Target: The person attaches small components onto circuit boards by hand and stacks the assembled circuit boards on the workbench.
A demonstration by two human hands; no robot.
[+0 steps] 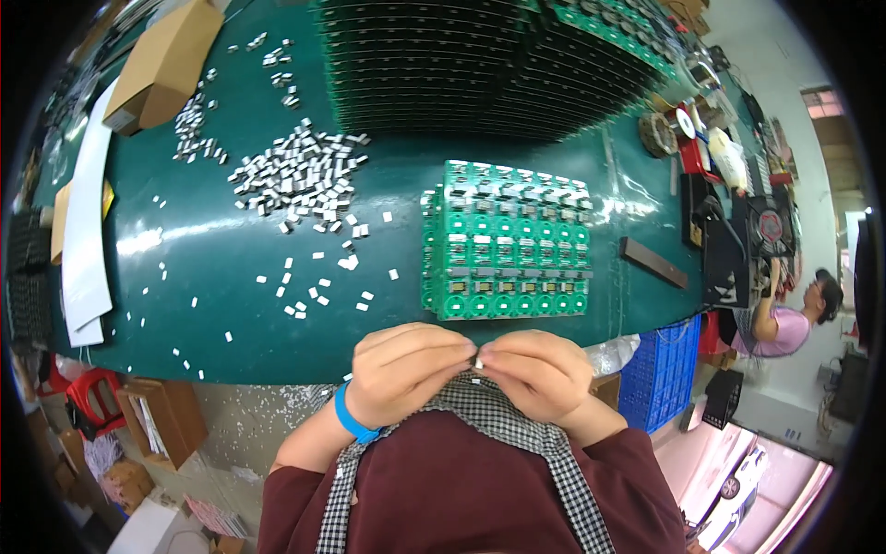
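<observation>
My left hand (403, 371), with a blue band at the wrist, and my right hand (541, 371) meet just in front of the table's near edge. Both are closed in a pinch, fingertips almost touching. Between them shows a tiny white piece (478, 363); its exact kind is too small to make out. Just beyond my hands lies a stack of green circuit board panels (517, 249), bearing rows of round boards with small components. To its left is a heap of small white-and-black block-shaped parts (300, 175), with loose white pieces (314, 294) scattered nearer.
Tall stacks of green boards (434, 74) stand at the back of the green table (388, 249). A dark bar (653, 262) lies to the right. At left are a cardboard box (166, 65) and white sheets (88, 231). A blue crate (657, 374) stands below; another person (784, 323) sits far right.
</observation>
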